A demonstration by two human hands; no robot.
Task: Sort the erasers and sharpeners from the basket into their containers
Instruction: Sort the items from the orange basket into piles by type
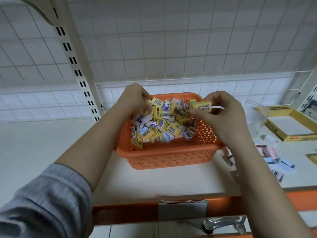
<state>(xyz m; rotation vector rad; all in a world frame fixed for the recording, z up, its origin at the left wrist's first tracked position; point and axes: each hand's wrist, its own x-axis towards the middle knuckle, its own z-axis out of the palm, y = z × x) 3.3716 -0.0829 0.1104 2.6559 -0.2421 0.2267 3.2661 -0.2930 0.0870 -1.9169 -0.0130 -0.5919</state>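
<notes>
Two hands are over the orange basket, and I watch them from far away. My right hand pinches a yellow eraser between thumb and fingertips, just above the pile at about 2 o'clock in the basket. Its long side runs left to right, level, with the barcode facing me. My left hand is at about 11 o'clock in the basket. Its fingers are curled down into the pile of erasers, and they seem to grip something small and white, but I cannot tell what.

Many erasers are not yet sorted. A few grey sharpeners lie at about 4 o'clock in the basket, close under my right wrist.

What matters next is this: the yellow box sits well off at 3 o'clock from the basket, on the right side of the white shelf. The right hand is the nearer one, and it has the eraser. So I think it should carry the eraser to the right. A clear container stands between the hand and the box, so the hand may need to go over it.
</notes>
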